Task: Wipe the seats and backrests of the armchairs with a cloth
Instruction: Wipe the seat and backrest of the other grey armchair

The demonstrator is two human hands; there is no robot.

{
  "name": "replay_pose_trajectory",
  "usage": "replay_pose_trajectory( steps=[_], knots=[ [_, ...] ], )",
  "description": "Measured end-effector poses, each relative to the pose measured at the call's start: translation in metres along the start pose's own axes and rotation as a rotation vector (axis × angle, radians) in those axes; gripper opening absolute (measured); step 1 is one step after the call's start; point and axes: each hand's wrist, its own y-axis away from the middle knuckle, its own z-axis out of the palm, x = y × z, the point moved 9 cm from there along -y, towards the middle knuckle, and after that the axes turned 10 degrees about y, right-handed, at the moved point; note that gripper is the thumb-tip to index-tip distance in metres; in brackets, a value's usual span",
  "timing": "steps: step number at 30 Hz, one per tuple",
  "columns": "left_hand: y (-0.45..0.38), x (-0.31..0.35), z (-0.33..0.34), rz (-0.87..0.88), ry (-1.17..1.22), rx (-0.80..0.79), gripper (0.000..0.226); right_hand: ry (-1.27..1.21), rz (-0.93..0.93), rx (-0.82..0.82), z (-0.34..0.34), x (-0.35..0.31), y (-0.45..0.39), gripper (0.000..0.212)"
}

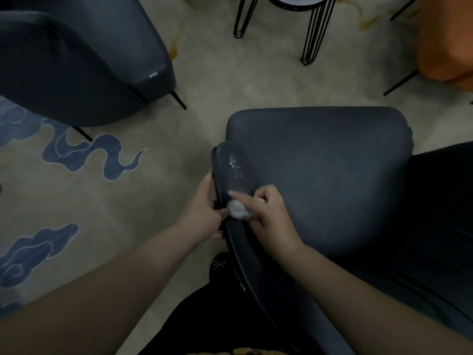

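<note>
A dark grey armchair stands below me, its seat to the right and its curved backrest rim running down the middle. My right hand holds a small crumpled white cloth and presses it on the rim's top. A wet shiny streak shows on the rim beyond the cloth. My left hand grips the outer side of the rim, thumb on the edge next to the cloth. A second dark armchair stands at the upper left.
An orange chair is at the upper right. A round side table on black wire legs stands at the top. The beige carpet has blue cloud patterns. My black shoe is beside the chair.
</note>
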Motion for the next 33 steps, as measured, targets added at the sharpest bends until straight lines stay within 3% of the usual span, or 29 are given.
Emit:
replay_pose_trajectory(
  steps=[7,11,16,21,23,27,30,33],
  knots=[
    [0.006,0.004,0.001,-0.024,0.028,0.010,0.085,-0.164,0.002,-0.003,0.000,0.010,-0.010,0.065],
    [0.006,0.004,0.003,-0.051,0.027,0.015,0.088,-0.243,0.186,0.182,-0.014,0.034,-0.070,0.056],
    [0.005,0.002,0.002,-0.065,0.057,0.014,0.088,-0.224,0.141,0.046,0.022,0.021,-0.127,0.042],
    [0.004,-0.001,0.001,-0.075,0.064,0.014,0.088,-0.147,-0.066,-0.025,0.015,0.015,-0.058,0.060],
    [0.003,0.000,0.001,-0.074,0.056,0.016,0.088,-0.195,-0.027,-0.047,0.011,0.019,-0.050,0.054],
    [0.002,-0.001,0.001,-0.070,0.053,0.010,0.089,-0.198,0.097,0.045,0.004,0.014,-0.115,0.034],
    [-0.001,-0.004,0.002,-0.082,0.097,0.006,0.086,-0.067,0.057,-0.078,0.026,0.001,-0.155,0.033],
    [-0.001,-0.006,0.004,-0.095,0.119,0.019,0.079,0.005,-0.028,-0.113,0.032,-0.008,-0.135,0.034]
  ],
)
